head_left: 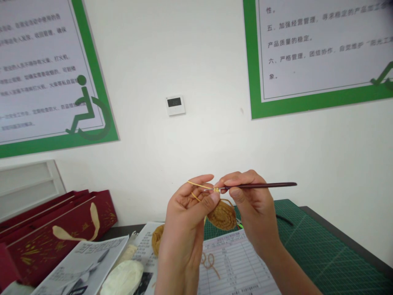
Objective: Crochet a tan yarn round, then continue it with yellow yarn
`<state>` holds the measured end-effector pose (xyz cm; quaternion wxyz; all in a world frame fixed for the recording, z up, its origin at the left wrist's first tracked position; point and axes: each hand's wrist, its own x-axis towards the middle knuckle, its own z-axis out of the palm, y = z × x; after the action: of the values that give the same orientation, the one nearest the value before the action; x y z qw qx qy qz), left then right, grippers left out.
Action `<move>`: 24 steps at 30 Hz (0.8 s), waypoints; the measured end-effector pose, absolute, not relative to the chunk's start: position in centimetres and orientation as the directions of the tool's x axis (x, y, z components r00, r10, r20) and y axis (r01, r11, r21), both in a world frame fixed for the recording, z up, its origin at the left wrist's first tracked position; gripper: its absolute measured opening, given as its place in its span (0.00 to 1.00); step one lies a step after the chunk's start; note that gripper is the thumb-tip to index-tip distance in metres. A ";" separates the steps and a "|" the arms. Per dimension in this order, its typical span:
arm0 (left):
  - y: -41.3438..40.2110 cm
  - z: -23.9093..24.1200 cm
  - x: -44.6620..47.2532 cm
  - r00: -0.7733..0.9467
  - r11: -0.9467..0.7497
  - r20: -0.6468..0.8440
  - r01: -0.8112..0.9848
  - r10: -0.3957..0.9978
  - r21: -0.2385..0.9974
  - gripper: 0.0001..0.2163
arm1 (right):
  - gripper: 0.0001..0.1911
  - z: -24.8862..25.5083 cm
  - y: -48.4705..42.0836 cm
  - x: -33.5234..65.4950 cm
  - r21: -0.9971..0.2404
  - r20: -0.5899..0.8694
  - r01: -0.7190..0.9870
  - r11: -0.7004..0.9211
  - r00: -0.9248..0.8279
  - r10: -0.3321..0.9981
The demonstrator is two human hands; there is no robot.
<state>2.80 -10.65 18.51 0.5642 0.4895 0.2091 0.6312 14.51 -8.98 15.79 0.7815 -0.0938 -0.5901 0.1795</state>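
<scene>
My right hand (253, 200) grips a crochet hook (264, 185) with a dark red handle, its metal tip pointing left. Small pale yellow loops of yarn (216, 189) sit on the metal shaft. My left hand (192, 205) pinches the work just below those loops, with yellow yarn running over its raised index finger. A round brown crocheted piece (222, 216) shows between my hands, behind the left thumb; I cannot tell whether it hangs from the work or lies beyond it. Partly hidden by my left wrist is a brown yarn ball (157, 239).
A printed sheet (233, 262) with a loose brown strand lies on a green cutting mat (322, 254). At left are dark red gift bags (61, 229), papers (82, 266) and a cream round bundle (123, 278). The white wall stands close behind.
</scene>
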 end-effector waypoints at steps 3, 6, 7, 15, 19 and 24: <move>-10.8 18.5 3.1 0.090 -0.302 0.397 -0.504 0.913 0.809 0.16 | 0.08 15.6 -9.0 15.1 -0.256 0.947 0.021 0.966 0.206 0.246; -11.2 18.4 3.3 0.126 -0.270 0.385 -0.519 0.914 0.811 0.18 | 0.14 14.8 -9.0 16.2 -0.131 0.988 0.329 0.935 0.120 0.096; -11.3 18.4 3.4 0.158 -0.238 0.371 -0.532 0.915 0.813 0.19 | 0.16 14.5 -8.9 16.4 -0.103 0.991 0.379 0.919 0.120 0.062; -11.0 18.7 2.5 0.338 -0.034 0.256 -0.544 0.906 0.838 0.23 | 0.05 14.8 -8.4 15.3 -0.254 0.936 -0.042 0.966 0.240 0.257; -10.7 18.8 2.0 0.314 -0.108 0.306 -0.517 0.899 0.849 0.21 | 0.03 15.5 -8.8 15.0 -0.301 0.879 -0.266 0.916 0.294 0.375; -10.5 18.7 1.5 0.348 -0.120 0.322 -0.492 0.880 0.862 0.16 | 0.08 15.9 -9.3 15.3 -0.396 0.808 -0.374 0.839 0.291 0.511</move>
<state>1.48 -10.52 18.66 0.6362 0.5190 0.1871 0.5393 15.29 -9.33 15.88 0.8009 -0.0651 -0.5272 0.2765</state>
